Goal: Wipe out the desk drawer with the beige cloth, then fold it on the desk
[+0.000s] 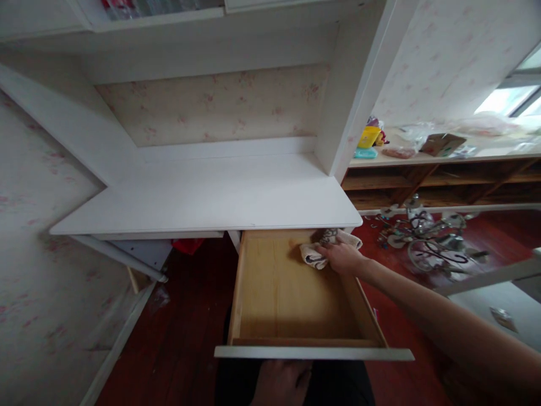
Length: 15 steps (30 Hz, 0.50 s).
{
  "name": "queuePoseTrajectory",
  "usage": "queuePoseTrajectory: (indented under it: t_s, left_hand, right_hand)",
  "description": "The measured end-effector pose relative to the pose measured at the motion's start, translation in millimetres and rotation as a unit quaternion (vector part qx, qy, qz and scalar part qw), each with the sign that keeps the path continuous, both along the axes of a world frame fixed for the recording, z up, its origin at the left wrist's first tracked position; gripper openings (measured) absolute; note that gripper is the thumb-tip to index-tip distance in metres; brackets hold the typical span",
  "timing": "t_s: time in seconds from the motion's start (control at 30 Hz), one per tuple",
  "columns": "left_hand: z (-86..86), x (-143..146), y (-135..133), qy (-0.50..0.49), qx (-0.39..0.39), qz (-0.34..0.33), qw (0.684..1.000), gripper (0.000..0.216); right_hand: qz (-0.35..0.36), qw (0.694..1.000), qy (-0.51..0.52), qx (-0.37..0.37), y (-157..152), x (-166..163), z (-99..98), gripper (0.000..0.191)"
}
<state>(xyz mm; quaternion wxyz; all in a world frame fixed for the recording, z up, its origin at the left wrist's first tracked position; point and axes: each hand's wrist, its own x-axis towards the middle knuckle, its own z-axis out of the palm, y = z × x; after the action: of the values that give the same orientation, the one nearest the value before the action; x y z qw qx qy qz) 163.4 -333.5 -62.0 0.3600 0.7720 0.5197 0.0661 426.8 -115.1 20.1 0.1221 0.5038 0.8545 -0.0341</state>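
Note:
A white-fronted wooden drawer [291, 304] is pulled out from under the white desk top [236, 194]. My right hand [343, 258] reaches into its back right corner, fingers closed over a folded pale cloth [313, 256] with dark patterning. Part of that cloth rests on the drawer bottom, and another part sticks out beyond my knuckles by the right side wall. Low in the view, my left hand [281, 383] is in shadow just below the drawer front, above my dark-clothed legs. Its fingers are too dim and partly hidden to read.
A hutch panel [359, 101] rises from the desk's right end. To the right, a metal chandelier [439, 237] lies on the red floor [190, 316]. Behind it, a low wooden shelf [439, 179] carries a yellow container [369, 137], an opened box [443, 144] and plastic bags.

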Motion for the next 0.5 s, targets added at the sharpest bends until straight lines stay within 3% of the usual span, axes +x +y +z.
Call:
queuePoseTrajectory:
  t_s: [0.2,0.3,0.4,0.5]
  left_hand:
    - [14.9,2.6,7.5,-0.022,-0.003,0.005,1.000,0.030]
    - [16.1,3.7,12.9,-0.034,0.005,0.010,0.999,0.031]
    - [18.8,2.1,20.0,-0.038,0.012,0.015,0.999,0.031]
    - [20.5,-1.9,26.3,-0.037,0.019,-0.001,0.999,0.031]
  right_hand:
    - [-0.021,0.996,0.085,-0.023,-103.5,36.0,20.8,0.076]
    - [-0.076,0.992,0.102,-0.022,-154.4,50.7,23.4,0.073]
    - [-0.081,0.989,0.127,0.010,-182.5,47.8,25.3,0.077]
    - [-0.055,0.989,0.132,0.043,-186.4,17.5,31.0,0.079]
